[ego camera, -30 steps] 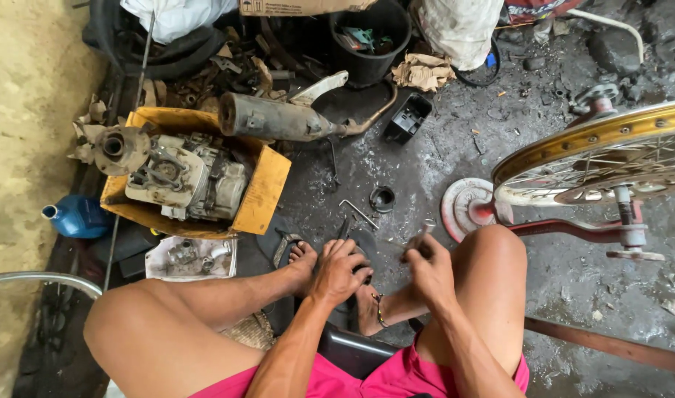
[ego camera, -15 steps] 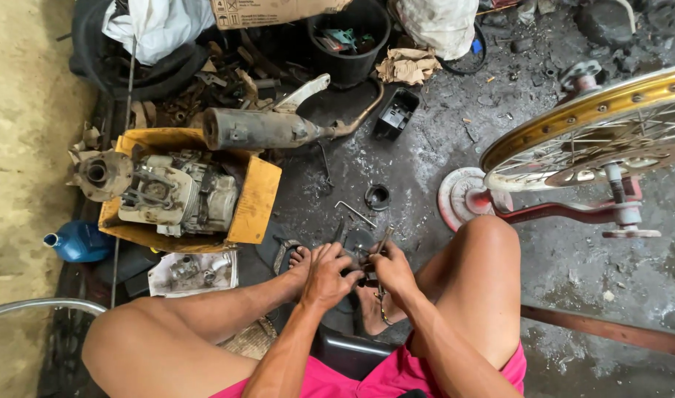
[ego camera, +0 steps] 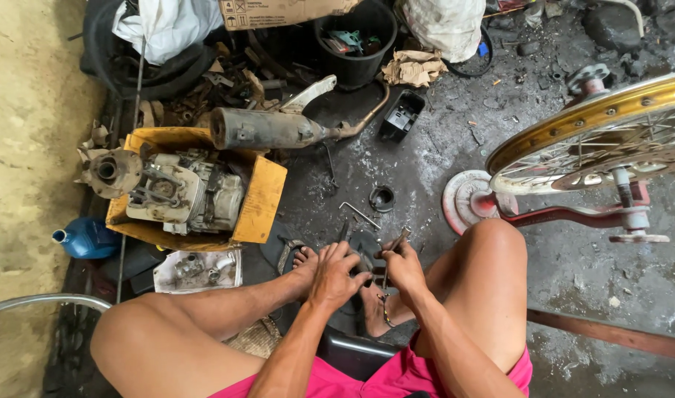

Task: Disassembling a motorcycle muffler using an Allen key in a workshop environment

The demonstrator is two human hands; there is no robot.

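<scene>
Small dark metal part (ego camera: 364, 259) sits low between the feet on the greasy floor (ego camera: 455, 169). The left hand (ego camera: 336, 274) is curled over it with fingers closed on top, and the right hand (ego camera: 402, 267) is gripped around a thin metal tool (ego camera: 393, 243) poking up at an angle toward the part. Can't make out exactly what the part is, the hands cover most of it.

As for progress, looks mid-job: the part is not freed or set aside yet, and both hands are busy on it.

Just ahead there's an angled key (ego camera: 359, 214) and a black ring (ego camera: 381, 197) lying loose. Left of that, an engine (ego camera: 183, 193) sits in a yellow tray (ego camera: 260, 200) with a rusty exhaust pipe (ego camera: 267, 130) behind it. A gold-rimmed spoked wheel (ego camera: 595, 121) is off to the right on a red stand (ego camera: 565, 217).
</scene>
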